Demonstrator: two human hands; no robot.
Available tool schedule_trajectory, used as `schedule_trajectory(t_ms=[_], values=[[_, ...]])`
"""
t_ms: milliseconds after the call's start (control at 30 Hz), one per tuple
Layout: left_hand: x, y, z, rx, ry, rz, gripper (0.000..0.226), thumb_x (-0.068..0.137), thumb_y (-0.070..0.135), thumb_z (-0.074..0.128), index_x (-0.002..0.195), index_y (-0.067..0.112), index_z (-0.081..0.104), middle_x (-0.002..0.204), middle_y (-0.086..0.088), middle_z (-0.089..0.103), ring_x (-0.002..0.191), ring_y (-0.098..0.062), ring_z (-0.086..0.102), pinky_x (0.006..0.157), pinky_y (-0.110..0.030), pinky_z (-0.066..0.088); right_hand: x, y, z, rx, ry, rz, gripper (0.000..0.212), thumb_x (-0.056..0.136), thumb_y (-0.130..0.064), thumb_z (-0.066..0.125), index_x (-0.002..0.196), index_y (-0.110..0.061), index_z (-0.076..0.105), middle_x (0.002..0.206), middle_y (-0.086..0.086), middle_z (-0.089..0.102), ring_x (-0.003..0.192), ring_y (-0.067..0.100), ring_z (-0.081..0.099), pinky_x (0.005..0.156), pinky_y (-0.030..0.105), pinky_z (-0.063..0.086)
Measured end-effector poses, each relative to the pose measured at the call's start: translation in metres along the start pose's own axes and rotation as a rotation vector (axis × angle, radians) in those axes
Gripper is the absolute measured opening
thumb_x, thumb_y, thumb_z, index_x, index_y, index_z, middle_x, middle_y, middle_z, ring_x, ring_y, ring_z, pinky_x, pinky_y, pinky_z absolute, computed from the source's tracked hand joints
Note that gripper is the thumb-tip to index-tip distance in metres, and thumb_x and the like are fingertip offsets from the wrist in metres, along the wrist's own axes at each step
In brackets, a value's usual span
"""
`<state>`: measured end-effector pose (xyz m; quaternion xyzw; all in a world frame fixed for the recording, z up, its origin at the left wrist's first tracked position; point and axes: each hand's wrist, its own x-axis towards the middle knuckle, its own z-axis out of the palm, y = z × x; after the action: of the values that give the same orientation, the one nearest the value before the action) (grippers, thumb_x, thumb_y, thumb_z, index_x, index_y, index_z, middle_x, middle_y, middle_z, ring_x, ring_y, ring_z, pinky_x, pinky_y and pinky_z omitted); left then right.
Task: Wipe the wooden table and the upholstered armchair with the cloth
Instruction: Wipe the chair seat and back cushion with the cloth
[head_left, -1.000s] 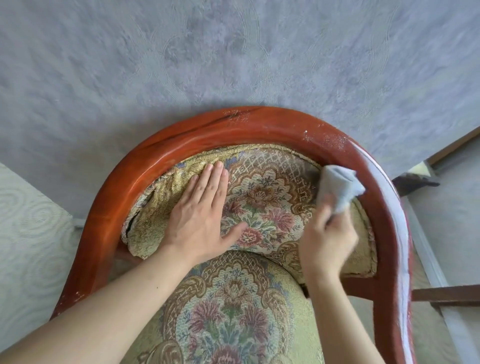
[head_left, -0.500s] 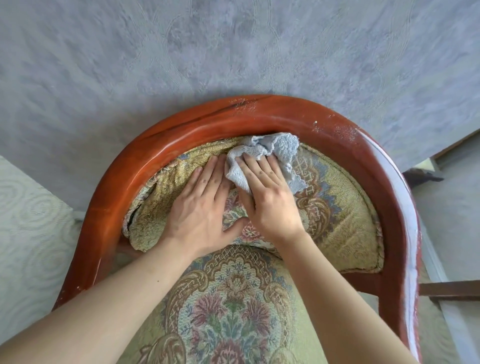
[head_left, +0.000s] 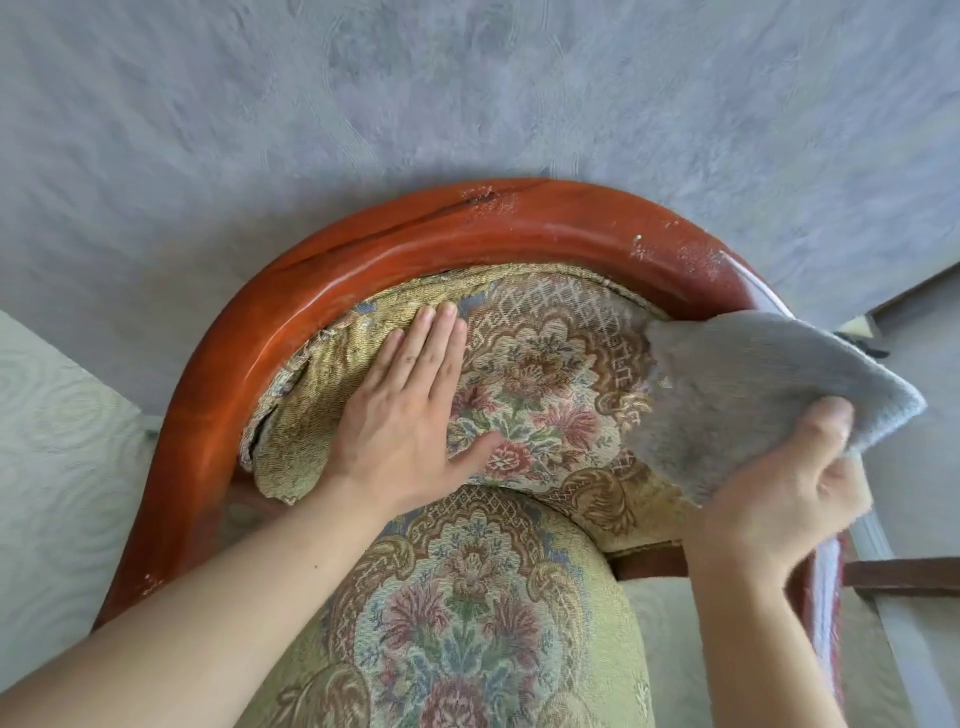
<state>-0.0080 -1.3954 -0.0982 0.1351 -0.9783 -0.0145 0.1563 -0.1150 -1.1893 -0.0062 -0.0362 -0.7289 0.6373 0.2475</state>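
The upholstered armchair has a curved red-brown wooden frame (head_left: 395, 249) and floral fabric on its backrest (head_left: 545, 364) and seat (head_left: 467, 613). My left hand (head_left: 405, 415) lies flat on the left part of the backrest, fingers together and pointing up. My right hand (head_left: 779, 493) grips a grey cloth (head_left: 737, 395) at the right side of the backrest. The cloth spreads out up and to the left of that hand and covers the fabric and part of the frame there. The wooden table is out of view.
A grey textured wall (head_left: 467, 93) rises right behind the chair. Pale patterned floor (head_left: 57, 441) shows at the left. A dark wooden bar (head_left: 904, 574) and a pale strip lie at the right, past the chair's arm.
My right hand has swept the cloth from the top middle of the backrest over to its right side, and the cloth has opened out. My left hand has stayed flat in place.
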Motion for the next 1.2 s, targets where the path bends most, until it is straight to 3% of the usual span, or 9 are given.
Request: schedule_trajectory(t_ms=[100, 167, 233, 567, 700, 833, 1033, 1133, 1200], values=[[0.001, 0.001, -0.001, -0.002, -0.006, -0.005, 0.104, 0.094, 0.080, 0.023, 0.159, 0.001, 0.003, 0.169, -0.016, -0.002, 0.157, -0.028, 0.000, 0.125, -0.044, 0.008, -0.014, 0.008, 0.021, -0.211, -0.153, -0.167, 0.040, 0.097, -0.042, 0.037, 0.064, -0.030, 0.057, 0.056, -0.009, 0.056, 0.052, 0.010, 0.051, 0.050, 0.028, 0.036], [0.001, 0.001, -0.002, -0.005, -0.012, -0.010, 0.107, 0.092, 0.082, 0.023, 0.160, 0.002, 0.003, 0.169, -0.016, -0.002, 0.157, -0.027, 0.000, 0.125, -0.043, 0.007, -0.031, 0.019, 0.043, -0.438, -0.339, -0.302, 0.038, 0.100, -0.033, 0.040, 0.107, -0.010, 0.069, 0.109, 0.014, 0.072, 0.110, 0.023, 0.064, 0.087, 0.043, 0.053], [0.001, 0.001, -0.003, -0.004, -0.025, -0.015, 0.108, 0.091, 0.083, 0.024, 0.160, 0.002, 0.004, 0.169, -0.015, -0.003, 0.157, -0.027, -0.002, 0.125, -0.042, 0.006, -0.046, 0.025, 0.069, -0.483, -0.515, -0.482, 0.041, 0.102, -0.018, 0.043, 0.140, -0.004, 0.053, 0.151, 0.009, 0.044, 0.147, 0.014, 0.022, 0.123, 0.042, 0.020], [0.002, 0.007, -0.008, -0.024, -0.030, -0.043, 0.112, 0.085, 0.084, 0.033, 0.159, 0.003, 0.015, 0.168, -0.017, 0.006, 0.157, -0.027, 0.002, 0.126, -0.043, 0.012, -0.025, 0.045, 0.068, -0.540, -1.060, -1.041, 0.043, 0.103, -0.023, 0.045, 0.140, -0.003, 0.053, 0.142, 0.013, 0.055, 0.140, 0.032, 0.043, 0.122, 0.046, 0.023], [0.001, 0.005, -0.006, 0.003, -0.042, -0.028, 0.116, 0.086, 0.088, 0.024, 0.159, -0.001, 0.009, 0.168, -0.017, -0.002, 0.157, -0.027, -0.003, 0.126, -0.047, 0.016, -0.022, 0.038, 0.033, -0.441, -0.709, -0.628, 0.042, 0.103, -0.026, 0.038, 0.131, -0.007, 0.062, 0.133, 0.008, 0.065, 0.130, 0.020, 0.055, 0.108, 0.041, 0.044], [0.001, 0.004, -0.004, -0.013, -0.033, -0.030, 0.116, 0.086, 0.089, 0.025, 0.160, 0.002, 0.004, 0.169, -0.014, -0.004, 0.157, -0.025, -0.004, 0.126, -0.046, 0.014, -0.023, 0.019, 0.007, -0.026, -0.102, -0.023, 0.034, 0.095, -0.044, 0.043, 0.065, -0.031, 0.055, 0.058, -0.021, 0.056, 0.058, -0.006, 0.045, 0.053, 0.022, 0.036], [0.001, 0.004, -0.004, -0.034, -0.038, -0.036, 0.114, 0.086, 0.089, 0.024, 0.160, 0.003, 0.005, 0.169, -0.013, -0.003, 0.157, -0.024, -0.004, 0.126, -0.045, 0.012, -0.029, 0.008, 0.018, -0.059, 0.020, -0.002, 0.040, 0.099, -0.039, 0.040, 0.065, -0.022, 0.051, 0.051, -0.014, 0.051, 0.048, 0.000, 0.043, 0.048, 0.021, 0.033], [0.000, 0.006, -0.004, -0.032, -0.031, -0.042, 0.116, 0.085, 0.089, 0.024, 0.160, 0.002, 0.006, 0.169, -0.013, -0.001, 0.157, -0.024, -0.003, 0.125, -0.044, 0.009, -0.046, 0.016, 0.054, -0.238, -0.136, 0.025, 0.045, 0.100, -0.045, 0.039, 0.101, -0.012, 0.069, 0.094, 0.002, 0.072, 0.084, -0.008, 0.061, 0.073, 0.025, 0.050], [0.000, 0.007, -0.005, -0.034, -0.033, -0.050, 0.116, 0.085, 0.090, 0.023, 0.160, 0.002, 0.007, 0.169, -0.013, -0.001, 0.157, -0.024, -0.003, 0.125, -0.044, 0.008, -0.055, 0.022, 0.079, -0.363, -0.262, -0.006, 0.049, 0.103, -0.042, 0.036, 0.144, -0.018, 0.051, 0.156, 0.003, 0.037, 0.144, 0.012, 0.033, 0.118, 0.041, 0.032]])
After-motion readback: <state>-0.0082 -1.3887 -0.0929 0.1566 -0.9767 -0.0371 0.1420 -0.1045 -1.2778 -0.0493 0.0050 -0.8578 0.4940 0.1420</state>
